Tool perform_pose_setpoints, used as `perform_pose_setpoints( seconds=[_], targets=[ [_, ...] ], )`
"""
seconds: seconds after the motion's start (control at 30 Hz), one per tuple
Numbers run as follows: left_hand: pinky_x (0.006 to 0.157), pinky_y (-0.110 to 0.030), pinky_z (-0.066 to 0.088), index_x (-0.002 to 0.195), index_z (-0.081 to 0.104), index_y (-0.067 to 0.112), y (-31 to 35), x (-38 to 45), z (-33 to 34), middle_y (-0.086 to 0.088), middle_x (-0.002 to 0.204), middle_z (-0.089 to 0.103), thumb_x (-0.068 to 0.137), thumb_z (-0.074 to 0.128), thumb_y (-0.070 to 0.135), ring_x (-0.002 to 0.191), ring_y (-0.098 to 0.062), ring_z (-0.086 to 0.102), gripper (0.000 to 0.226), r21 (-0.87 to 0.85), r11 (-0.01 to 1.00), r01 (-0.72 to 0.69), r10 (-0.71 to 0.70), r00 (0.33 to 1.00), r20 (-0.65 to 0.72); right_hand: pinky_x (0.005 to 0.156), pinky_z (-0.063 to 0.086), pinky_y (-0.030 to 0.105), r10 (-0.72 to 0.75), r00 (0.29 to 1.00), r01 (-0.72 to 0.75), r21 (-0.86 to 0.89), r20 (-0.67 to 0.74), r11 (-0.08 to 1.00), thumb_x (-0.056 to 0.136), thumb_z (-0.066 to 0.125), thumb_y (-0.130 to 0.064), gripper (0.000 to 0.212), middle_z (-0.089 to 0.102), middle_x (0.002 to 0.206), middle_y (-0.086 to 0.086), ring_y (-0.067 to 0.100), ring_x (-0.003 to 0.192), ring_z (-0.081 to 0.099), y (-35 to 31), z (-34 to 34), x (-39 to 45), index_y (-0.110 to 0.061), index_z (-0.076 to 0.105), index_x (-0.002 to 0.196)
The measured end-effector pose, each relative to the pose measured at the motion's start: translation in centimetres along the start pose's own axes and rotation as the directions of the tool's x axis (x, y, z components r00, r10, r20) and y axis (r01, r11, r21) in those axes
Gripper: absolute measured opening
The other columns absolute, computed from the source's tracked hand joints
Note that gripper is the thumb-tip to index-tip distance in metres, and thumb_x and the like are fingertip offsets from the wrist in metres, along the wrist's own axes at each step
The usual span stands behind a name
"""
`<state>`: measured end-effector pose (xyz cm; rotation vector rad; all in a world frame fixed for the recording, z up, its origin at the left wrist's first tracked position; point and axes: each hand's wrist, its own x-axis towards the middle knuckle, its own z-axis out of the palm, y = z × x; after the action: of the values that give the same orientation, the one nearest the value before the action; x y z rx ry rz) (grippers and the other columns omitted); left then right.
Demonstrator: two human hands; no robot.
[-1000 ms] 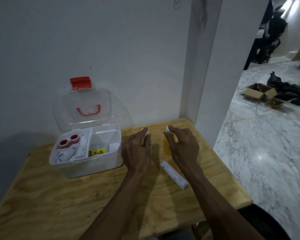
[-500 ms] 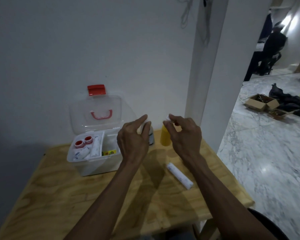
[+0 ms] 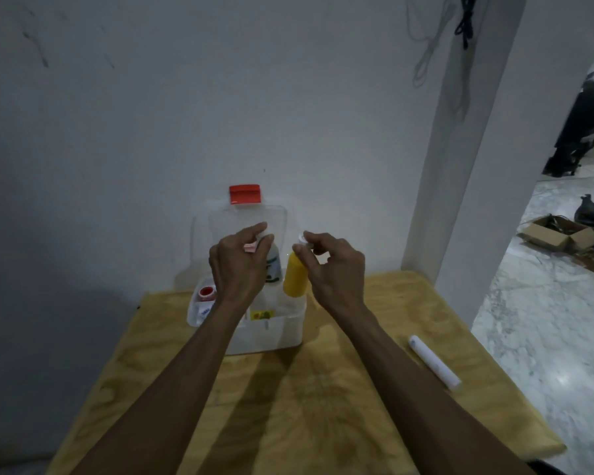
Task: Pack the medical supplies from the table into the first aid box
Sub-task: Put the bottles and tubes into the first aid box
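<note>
Both hands now lifted off table (image 3: pixel 323 406), over first aid box (image 3: pixel 271 332). Left hand (image 3: pixel 240 265) grips white bottle (image 3: pixel 273 264); right hand (image 3: pixel 330 265) pinches yellow bottle (image 3: pixel 295 275) by cap. Lower each upright into the free compartment directly beneath.

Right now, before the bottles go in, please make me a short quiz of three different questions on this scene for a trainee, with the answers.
1. True or false: the lid of the first aid box is closed.
2. Which hand holds the yellow bottle by its cap? A) left hand B) right hand C) neither
3. Fill in: the white tube lies on the ______, to the right of the box.

Key
1. False: the lid stands open against the wall.
2. B: the right hand pinches the cap; the left hand holds a white bottle.
3. Table.
</note>
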<state>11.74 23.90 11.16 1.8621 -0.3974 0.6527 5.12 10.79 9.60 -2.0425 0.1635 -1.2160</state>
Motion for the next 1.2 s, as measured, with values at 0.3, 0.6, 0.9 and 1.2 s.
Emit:
perform_pose_setpoints(
  seconds=[0.3,0.6,0.9,1.2],
  targets=[
    [0.095,-0.037,0.054,0.113,0.073,0.017,-3.2,0.1,2.4,-0.002,0.111,0.074,0.085,0.072,0.025,0.102,-0.012,0.068,0.029,-0.013,0.999,0.049,-0.048,0.993,0.112,0.067,0.053,0.035,0.023,0.998,-0.020,-0.064,0.051,0.998,0.084,0.074,-0.031,0.024,0.072,0.084,0.002,0.017,0.079,0.065,2.3,2.9,-1.8,-0.019,0.074,0.105],
    [0.083,-0.028,0.055,0.109,0.074,0.020,-5.1,-0.6,3.6,0.002,0.104,0.075,0.085,0.072,0.026,0.091,-0.007,0.066,0.026,0.037,0.998,0.054,-0.060,0.972,0.226,0.069,0.053,0.037,0.043,0.991,-0.022,-0.161,0.124,0.987,0.086,0.071,-0.034,0.024,0.073,0.086,0.000,0.015,0.079,0.064,4.0,3.9,-2.9,-0.021,0.073,0.105],
    [0.077,-0.033,0.059,0.105,0.074,0.019,-6.4,-0.5,3.5,-0.002,0.103,0.075,0.084,0.072,0.019,0.091,-0.014,0.069,0.021,0.123,0.992,0.026,-0.071,0.924,0.375,0.075,0.052,0.042,0.039,0.978,0.005,-0.214,0.203,0.977,0.086,0.070,-0.035,0.017,0.073,0.085,-0.002,0.016,0.079,0.065,4.5,4.5,-3.4,-0.022,0.073,0.097],
    [0.096,-0.035,0.048,0.116,0.071,0.013,-5.8,-0.3,2.8,-0.007,0.120,0.070,0.089,0.067,0.011,0.111,-0.023,0.065,0.027,0.195,0.981,0.003,-0.094,0.884,0.458,0.086,0.047,0.040,0.118,0.938,-0.040,-0.236,0.325,0.971,0.085,0.071,-0.035,0.022,0.072,0.101,-0.003,0.019,0.101,0.056,4.8,4.0,-3.3,-0.026,0.072,0.105]
  ],
)
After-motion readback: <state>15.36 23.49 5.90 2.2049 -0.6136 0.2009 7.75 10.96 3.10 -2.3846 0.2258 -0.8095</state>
